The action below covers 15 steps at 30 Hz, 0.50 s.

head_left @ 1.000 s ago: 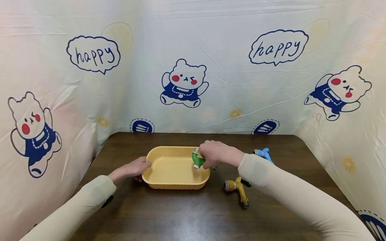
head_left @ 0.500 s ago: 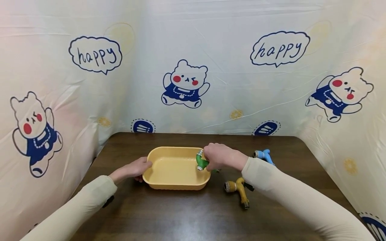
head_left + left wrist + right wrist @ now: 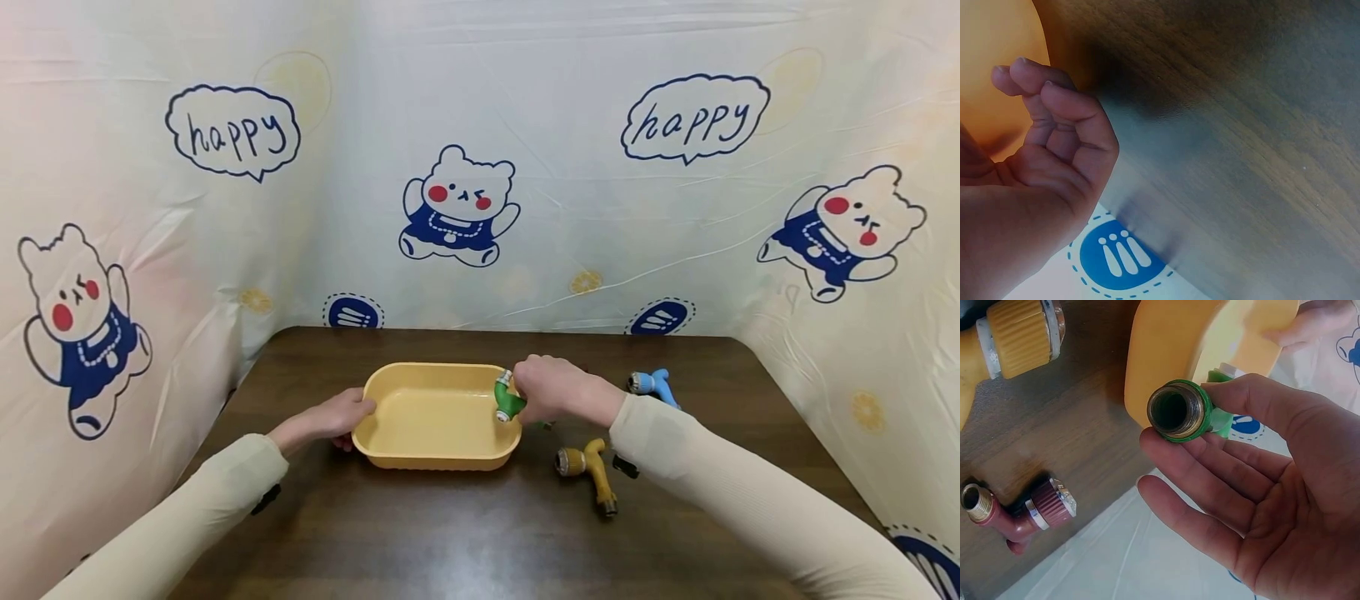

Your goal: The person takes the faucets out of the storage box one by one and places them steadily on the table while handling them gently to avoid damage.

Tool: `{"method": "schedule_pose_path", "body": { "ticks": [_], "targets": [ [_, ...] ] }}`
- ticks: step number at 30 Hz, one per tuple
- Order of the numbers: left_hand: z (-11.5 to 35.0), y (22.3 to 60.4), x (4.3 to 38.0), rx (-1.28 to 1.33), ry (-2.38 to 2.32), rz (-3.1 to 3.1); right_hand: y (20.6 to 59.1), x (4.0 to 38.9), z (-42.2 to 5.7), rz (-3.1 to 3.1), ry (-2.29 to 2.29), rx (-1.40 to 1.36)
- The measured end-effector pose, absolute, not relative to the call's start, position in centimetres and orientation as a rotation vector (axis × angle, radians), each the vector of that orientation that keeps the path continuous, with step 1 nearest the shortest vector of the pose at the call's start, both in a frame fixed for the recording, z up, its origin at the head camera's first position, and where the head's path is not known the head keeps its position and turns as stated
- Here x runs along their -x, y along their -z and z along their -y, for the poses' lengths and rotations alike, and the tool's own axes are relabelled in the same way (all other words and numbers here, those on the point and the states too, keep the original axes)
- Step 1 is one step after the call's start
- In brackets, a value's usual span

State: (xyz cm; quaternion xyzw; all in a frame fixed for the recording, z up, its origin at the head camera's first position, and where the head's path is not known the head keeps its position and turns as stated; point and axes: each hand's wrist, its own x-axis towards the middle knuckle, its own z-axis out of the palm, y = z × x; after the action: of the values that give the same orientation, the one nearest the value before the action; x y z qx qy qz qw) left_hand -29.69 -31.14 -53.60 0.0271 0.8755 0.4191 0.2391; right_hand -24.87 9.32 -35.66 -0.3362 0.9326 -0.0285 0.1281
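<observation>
A yellow plastic basin [image 3: 431, 421] sits on the table, and my left hand [image 3: 341, 415] grips its left end with the thumb over the rim. In the left wrist view the fingers [image 3: 1088, 119] curl up against the basin's outer wall. My right hand [image 3: 555, 390] pinches a green tap [image 3: 507, 406] between thumb and fingers over the basin's right end. The right wrist view shows the tap's threaded metal mouth [image 3: 1194, 422] facing the camera; much of its body is hidden behind the thumb and fingers.
On the dark wooden table [image 3: 450, 533], a yellow-brown tap [image 3: 598, 477] lies right of the basin, below my right forearm. A blue tap [image 3: 652, 383] lies farther back, partly behind the sleeve. A dark red tap [image 3: 1019, 519] shows in the right wrist view. Printed cloth [image 3: 555, 292] hangs around the table.
My right hand has moved a little to the right with the green tap, from over the basin's inside toward its right rim. My left hand and the basin stay put.
</observation>
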Motion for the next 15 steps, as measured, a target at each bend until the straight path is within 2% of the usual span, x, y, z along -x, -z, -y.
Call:
{"method": "schedule_pose_path", "body": {
  "ticks": [15],
  "targets": [
    [32.0, 54.6, 30.5, -0.108, -1.164, -2.353, 35.5, 24.5, -10.3, -2.710, 0.137, 0.922]
  ]
}}
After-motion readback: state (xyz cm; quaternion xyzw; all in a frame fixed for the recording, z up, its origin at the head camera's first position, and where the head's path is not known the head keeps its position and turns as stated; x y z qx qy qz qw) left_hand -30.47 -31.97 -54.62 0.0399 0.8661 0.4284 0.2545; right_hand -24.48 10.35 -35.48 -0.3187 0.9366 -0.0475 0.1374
